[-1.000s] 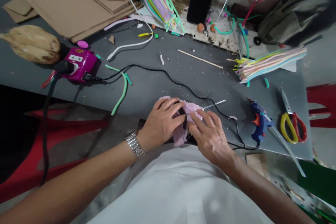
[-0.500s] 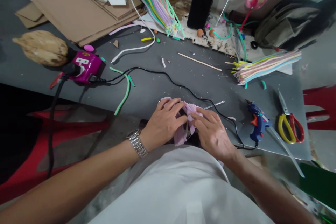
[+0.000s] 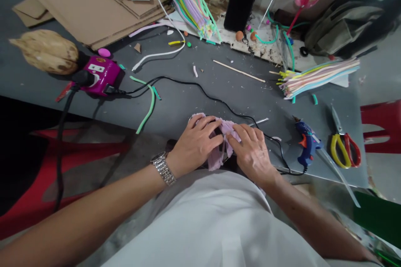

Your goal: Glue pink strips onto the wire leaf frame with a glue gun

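Observation:
Between my hands, at the table's front edge, is a fuzzy pink piece (image 3: 215, 160) that looks made of pipe cleaners joined side by side. My left hand (image 3: 196, 144) is curled over its left part, with a metal watch (image 3: 163, 168) on the wrist. The fingers of my right hand (image 3: 252, 150) press on its right part, thumb towards the middle. Part of the piece is hidden beneath the fingers. Just beyond my right hand, a thin clear stick (image 3: 261, 121) lies on the table.
Right of my hands lie a blue glue gun (image 3: 308, 144) and scissors (image 3: 341, 146) with yellow and red handles. A black cord (image 3: 200, 90) crosses the grey table to a purple power socket (image 3: 102, 76). Pipe cleaner bundles (image 3: 319, 78), cardboard (image 3: 72, 4) and a wooden stick (image 3: 238, 71) lie further back.
My right hand has shifted slightly, its fingers now more bent over the pink piece's right edge. My left hand keeps its hold. The whole view has moved a little.

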Demonstrator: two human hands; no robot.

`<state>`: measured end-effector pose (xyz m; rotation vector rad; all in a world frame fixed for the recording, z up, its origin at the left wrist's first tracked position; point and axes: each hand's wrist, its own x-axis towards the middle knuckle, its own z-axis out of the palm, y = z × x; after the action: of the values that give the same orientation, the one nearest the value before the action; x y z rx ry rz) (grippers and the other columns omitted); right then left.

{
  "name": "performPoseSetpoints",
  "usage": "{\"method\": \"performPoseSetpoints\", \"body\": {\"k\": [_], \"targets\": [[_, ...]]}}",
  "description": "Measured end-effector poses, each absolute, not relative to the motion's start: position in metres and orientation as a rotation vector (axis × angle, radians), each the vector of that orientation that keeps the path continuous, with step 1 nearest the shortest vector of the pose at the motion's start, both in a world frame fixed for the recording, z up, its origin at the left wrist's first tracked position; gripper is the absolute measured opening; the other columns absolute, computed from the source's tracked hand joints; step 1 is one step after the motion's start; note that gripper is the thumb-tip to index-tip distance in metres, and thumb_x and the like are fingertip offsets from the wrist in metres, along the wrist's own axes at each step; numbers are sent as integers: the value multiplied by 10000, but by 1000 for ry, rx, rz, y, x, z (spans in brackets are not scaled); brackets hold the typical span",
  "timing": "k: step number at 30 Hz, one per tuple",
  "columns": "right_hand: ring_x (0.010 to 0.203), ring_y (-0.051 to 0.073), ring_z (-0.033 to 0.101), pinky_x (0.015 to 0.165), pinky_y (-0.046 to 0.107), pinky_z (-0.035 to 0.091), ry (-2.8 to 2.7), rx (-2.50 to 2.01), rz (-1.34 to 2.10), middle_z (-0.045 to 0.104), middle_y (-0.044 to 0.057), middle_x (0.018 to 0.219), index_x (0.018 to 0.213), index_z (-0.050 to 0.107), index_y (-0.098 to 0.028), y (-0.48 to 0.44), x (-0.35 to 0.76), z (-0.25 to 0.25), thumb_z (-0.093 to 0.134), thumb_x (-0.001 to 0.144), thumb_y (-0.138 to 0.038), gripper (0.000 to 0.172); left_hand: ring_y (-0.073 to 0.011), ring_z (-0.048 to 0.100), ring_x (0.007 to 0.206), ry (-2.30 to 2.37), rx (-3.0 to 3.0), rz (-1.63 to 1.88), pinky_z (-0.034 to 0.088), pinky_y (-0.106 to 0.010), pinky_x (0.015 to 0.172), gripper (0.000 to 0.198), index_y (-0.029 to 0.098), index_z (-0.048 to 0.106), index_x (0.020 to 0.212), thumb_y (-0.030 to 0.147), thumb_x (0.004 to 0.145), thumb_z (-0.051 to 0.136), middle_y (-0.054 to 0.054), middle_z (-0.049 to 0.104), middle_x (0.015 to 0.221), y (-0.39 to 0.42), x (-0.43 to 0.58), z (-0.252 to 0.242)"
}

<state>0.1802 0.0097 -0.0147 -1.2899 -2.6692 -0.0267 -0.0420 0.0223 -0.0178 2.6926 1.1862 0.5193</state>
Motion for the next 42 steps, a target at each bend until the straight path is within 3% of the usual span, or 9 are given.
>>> {"method": "performPoseSetpoints", "body": {"k": [10, 16, 29, 34, 42], "targets": [[1216, 243, 552, 991, 383, 410, -2567, -1165, 78, 652, 127, 1277, 1094, 740, -204, -3, 184, -14, 519, 978, -105, 269, -333, 563, 1307, 1177, 2676, 536, 426, -576, 1118, 196, 200, 760, 1041, 197, 977, 575, -149, 661, 1388, 25, -44, -18], [1211, 281, 531, 948, 404, 409, -2731, -1057, -77, 639, 156, 1308, 1152, 723, -215, -11, 181, -16, 562, 980, -172, 239, -319, 580, 1295, 1200, 2632, 587, 430, -568, 1120, 218, 187, 757, 979, 207, 997, 541, -150, 674, 1362, 24, -41, -20], [1181, 272, 556, 918, 395, 421, -2660, -1026, -68, 669, 153, 1232, 1074, 739, -193, -11, 187, -15, 563, 964, -125, 218, -316, 563, 1310, 1202, 2642, 693, 430, -555, 1129, 204, 158, 745, 1016, 202, 994, 547, -167, 655, 1383, 21, -40, -26], [1214, 283, 545, 937, 410, 427, -2637, -1042, -32, 659, 156, 1261, 1102, 739, -201, -11, 190, -19, 558, 955, -101, 253, -292, 589, 1187, 1192, 2686, 768, 497, -464, 980, 241, 128, 742, 1057, 203, 1025, 515, -164, 687, 1288, 14, -36, -23], [1232, 276, 548, 957, 413, 419, -2653, -1063, 54, 647, 147, 1304, 1078, 727, -204, -11, 192, -19, 549, 952, -100, 241, -236, 578, 982, 1148, 2668, 651, 493, -371, 814, 226, 158, 720, 1129, 228, 1045, 523, -108, 705, 1063, -4, -32, -22]]}}
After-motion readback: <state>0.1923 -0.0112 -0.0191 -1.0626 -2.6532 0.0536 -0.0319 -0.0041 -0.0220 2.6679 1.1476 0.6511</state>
